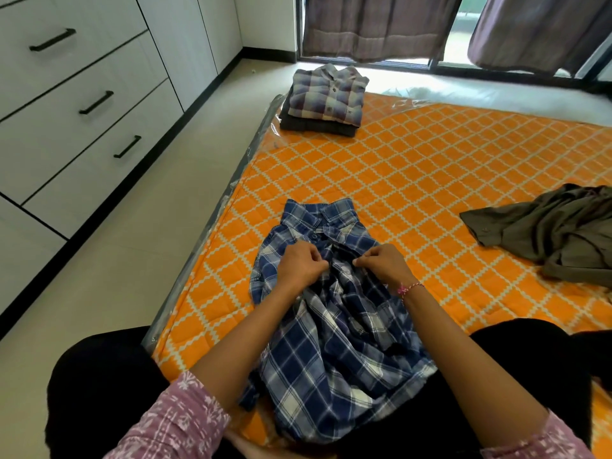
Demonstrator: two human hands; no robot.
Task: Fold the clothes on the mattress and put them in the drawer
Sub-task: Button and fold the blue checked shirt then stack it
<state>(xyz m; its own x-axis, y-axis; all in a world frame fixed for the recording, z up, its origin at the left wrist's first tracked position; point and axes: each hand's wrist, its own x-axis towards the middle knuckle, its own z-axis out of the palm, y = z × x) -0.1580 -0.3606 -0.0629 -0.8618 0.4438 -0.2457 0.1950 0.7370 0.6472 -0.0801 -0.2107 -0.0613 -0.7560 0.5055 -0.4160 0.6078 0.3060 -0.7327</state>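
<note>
Left hand (299, 266), right hand (384, 265) knuckles-up, side by side, each pinching blue plaid shirt (331, 342) placket just below collar.

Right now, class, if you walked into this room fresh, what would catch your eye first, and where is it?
Probably the bright orange mattress filling the floor, with a blue plaid shirt lying at its near edge. The left hand and right hand pinch the shirt's front just below the collar. A folded stack topped by a grey plaid shirt sits at the far corner, and a crumpled olive garment lies to the right.
</note>
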